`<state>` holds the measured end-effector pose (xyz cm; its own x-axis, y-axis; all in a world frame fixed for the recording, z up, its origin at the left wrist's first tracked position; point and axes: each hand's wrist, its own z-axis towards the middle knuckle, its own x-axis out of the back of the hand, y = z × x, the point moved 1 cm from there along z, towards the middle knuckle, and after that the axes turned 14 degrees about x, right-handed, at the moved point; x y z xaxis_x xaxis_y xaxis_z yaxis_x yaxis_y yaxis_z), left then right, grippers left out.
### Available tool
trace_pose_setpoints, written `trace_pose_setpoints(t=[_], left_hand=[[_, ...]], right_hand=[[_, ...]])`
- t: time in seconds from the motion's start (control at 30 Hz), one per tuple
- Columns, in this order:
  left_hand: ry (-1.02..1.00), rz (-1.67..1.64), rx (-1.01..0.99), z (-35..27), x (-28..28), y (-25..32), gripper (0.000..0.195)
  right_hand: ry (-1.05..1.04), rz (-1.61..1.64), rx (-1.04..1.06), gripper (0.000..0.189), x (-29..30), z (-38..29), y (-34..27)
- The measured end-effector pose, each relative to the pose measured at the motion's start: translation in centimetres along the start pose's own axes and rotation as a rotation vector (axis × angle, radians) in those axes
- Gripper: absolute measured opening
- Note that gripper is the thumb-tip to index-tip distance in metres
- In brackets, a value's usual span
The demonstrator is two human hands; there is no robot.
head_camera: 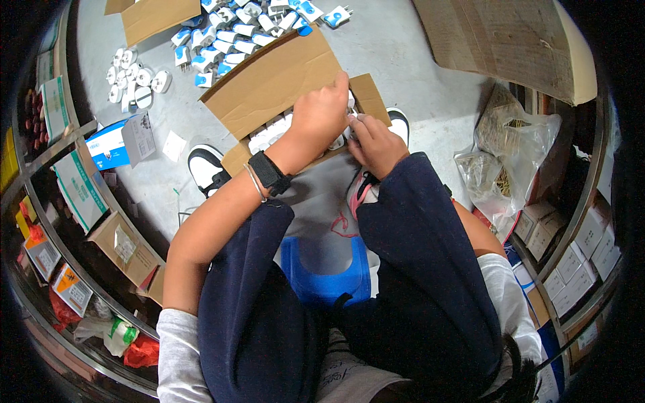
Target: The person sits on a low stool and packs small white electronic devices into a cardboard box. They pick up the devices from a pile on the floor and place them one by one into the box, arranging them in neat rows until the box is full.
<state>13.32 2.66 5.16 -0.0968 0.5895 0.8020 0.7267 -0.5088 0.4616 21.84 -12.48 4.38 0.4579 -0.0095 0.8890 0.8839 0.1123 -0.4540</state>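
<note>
An open cardboard box [282, 85], its long flap raised on the far side, sits on the floor between my feet. White plug adapters [272, 130] lie packed in rows inside it. My left hand [320, 116] is curled over the box's right half, and its fingertips are hidden from view. Close beside it, my right hand [378, 143] is bent at the box's right end. Its fingertips meet a small white piece [351, 115], probably a plug adapter; whether they grip it is unclear.
A heap of blue-and-white plug adapters [242, 40] covers the floor beyond the box. White round plugs [132, 75] form a smaller pile leftward, near a blue carton [108, 146]. Loaded shelves [80, 191] flank both sides. A plastic bag [509, 156] and large cardboard piece [504, 40] are right.
</note>
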Motion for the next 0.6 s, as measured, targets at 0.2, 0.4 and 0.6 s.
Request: trace_pose_setpoints(t=[0.2, 0.4, 0.6], left_hand=[[-0.003, -0.029, 0.107, 0.35, 0.25, 0.25, 0.028], [0.018, -0.143, 0.138, -0.07, -0.09, -0.02, 0.026], [0.083, -0.176, 0.091, 0.43, 0.1, -0.59, 0.027]], right_hand=[[-0.067, -0.189, 0.048, 0.046, -0.46, -0.02, -0.3], [-0.069, -0.208, 0.072, 0.047, -0.56, -0.24, -0.32], [-0.07, -0.241, 0.079, 0.053, -0.53, -0.32, -0.15]])
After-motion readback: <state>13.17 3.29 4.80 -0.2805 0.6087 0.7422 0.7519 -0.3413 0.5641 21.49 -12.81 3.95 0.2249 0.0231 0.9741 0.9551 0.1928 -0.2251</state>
